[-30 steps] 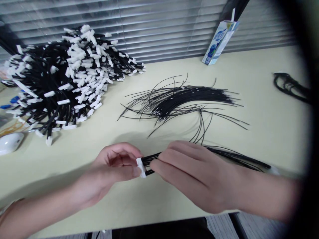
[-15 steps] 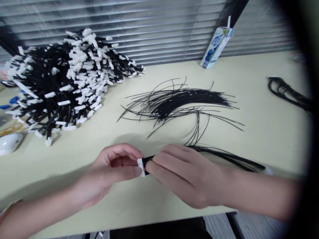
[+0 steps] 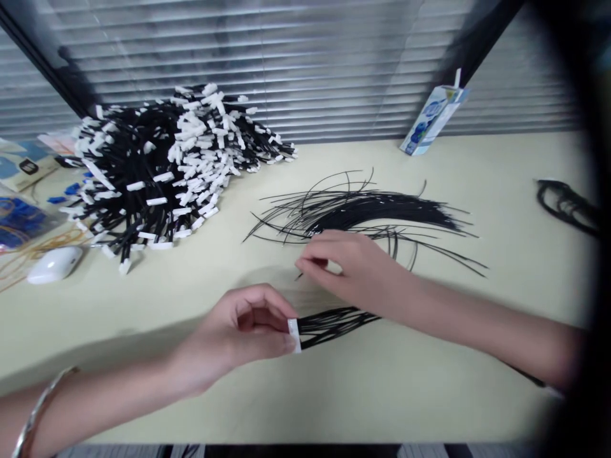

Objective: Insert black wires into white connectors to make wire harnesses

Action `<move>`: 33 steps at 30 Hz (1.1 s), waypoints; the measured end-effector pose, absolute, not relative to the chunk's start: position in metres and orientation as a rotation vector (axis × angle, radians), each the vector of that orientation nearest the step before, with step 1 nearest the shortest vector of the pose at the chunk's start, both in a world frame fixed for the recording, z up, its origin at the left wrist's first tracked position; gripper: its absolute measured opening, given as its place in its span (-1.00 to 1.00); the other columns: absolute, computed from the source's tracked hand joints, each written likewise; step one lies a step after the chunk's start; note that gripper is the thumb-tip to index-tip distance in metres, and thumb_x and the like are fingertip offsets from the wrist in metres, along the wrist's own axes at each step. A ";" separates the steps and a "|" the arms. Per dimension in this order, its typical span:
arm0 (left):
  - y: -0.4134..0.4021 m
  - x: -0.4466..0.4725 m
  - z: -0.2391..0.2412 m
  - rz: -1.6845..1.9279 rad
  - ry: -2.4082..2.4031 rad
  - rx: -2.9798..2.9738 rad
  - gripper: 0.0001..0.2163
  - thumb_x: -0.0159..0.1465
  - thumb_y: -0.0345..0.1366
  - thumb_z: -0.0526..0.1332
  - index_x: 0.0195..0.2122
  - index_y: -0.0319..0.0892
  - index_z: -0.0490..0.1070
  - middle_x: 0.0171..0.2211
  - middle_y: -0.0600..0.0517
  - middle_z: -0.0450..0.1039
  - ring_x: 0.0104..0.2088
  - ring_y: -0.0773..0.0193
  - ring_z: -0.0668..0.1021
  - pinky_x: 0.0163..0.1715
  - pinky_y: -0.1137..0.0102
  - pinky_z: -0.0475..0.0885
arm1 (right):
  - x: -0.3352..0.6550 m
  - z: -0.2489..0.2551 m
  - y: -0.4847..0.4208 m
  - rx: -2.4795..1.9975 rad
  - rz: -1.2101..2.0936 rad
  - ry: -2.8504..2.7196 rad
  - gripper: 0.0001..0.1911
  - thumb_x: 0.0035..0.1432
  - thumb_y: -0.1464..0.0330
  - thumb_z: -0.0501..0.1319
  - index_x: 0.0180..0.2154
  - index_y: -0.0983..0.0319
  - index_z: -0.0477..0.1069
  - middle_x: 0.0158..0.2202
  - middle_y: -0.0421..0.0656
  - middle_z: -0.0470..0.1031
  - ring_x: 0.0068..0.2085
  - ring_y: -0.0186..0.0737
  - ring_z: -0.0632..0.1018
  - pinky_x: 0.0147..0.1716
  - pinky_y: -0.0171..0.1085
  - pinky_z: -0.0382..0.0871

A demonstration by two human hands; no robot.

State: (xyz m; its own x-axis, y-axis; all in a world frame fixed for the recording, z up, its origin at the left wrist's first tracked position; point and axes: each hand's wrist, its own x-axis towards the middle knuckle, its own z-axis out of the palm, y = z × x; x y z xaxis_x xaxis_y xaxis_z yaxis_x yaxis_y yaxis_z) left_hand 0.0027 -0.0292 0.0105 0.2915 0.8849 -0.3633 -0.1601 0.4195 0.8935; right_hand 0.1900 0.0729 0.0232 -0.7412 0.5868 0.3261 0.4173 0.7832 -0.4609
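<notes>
White connector [image 3: 294, 335] pinched at its left end between thumb and forefinger of the left hand [image 3: 243, 334]; its black wires [image 3: 334, 321] fanned rightward, long axis running left to right and slightly away, passing under the right forearm. The right hand [image 3: 348, 267] lay beyond, fingers [image 3: 310, 262] closing toward a pinch over the near tip of the loose wires [image 3: 372, 210], which spread left to right across the surface [image 3: 501, 191]; whether a strand was gripped could not be told. The right hand was the nearer to that spread. Counted: one connector in hand, one loose spread, one heap [image 3: 162, 165] of finished pieces far left, one mouse [image 3: 53, 264], one carton [image 3: 433, 119], one coil [image 3: 566, 203] far right
</notes>
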 end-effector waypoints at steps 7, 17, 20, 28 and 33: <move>-0.029 0.002 0.008 0.825 1.057 0.850 -0.84 0.09 -0.44 0.40 -0.32 -0.18 0.47 -0.44 0.13 0.50 -0.39 0.46 0.52 -0.40 0.62 0.38 | 0.149 0.011 0.129 -0.761 0.239 -2.661 -0.84 0.20 0.37 0.14 -0.32 0.26 0.48 -0.27 -0.12 0.48 -0.15 -0.18 0.41 -0.12 -0.26 0.20; -0.029 0.001 0.007 0.856 1.051 0.841 -0.82 0.06 -0.45 0.41 -0.32 -0.19 0.47 -0.43 0.10 0.51 -0.38 0.43 0.51 -0.38 0.56 0.38 | 0.115 0.000 0.133 -0.631 -0.049 -2.868 -0.82 0.11 0.60 0.05 -0.38 0.39 0.42 -0.37 0.03 0.47 -0.22 -0.10 0.39 -0.17 -0.20 0.18; -0.029 0.001 0.007 0.875 1.035 0.829 -0.82 0.07 -0.46 0.40 -0.32 -0.17 0.48 -0.42 0.12 0.49 -0.37 0.44 0.50 -0.37 0.57 0.37 | 0.123 0.007 0.123 -0.663 -0.134 -2.792 -0.77 0.13 0.66 -0.02 -0.28 0.44 0.38 -0.23 0.12 0.45 -0.12 -0.01 0.37 -0.15 -0.13 0.16; -0.028 -0.002 0.005 0.943 1.016 0.805 -0.82 0.09 -0.42 0.38 -0.28 -0.16 0.47 -0.41 0.10 0.46 -0.36 0.38 0.50 -0.28 0.49 0.37 | 0.175 0.061 0.065 -0.749 0.700 -2.418 -0.93 0.31 0.42 0.06 -0.18 0.19 0.27 -0.44 -0.33 0.45 -0.46 -0.44 0.42 -0.49 -0.45 0.21; -0.028 -0.003 0.006 0.949 0.972 0.761 -0.86 0.13 -0.43 0.34 -0.28 -0.17 0.47 -0.38 0.06 0.49 -0.33 0.35 0.50 -0.29 0.49 0.38 | 0.206 0.049 0.021 -0.573 0.707 -2.423 -0.91 0.27 0.45 0.12 -0.30 0.19 0.37 -0.39 -0.31 0.45 -0.38 -0.47 0.42 -0.37 -0.45 0.24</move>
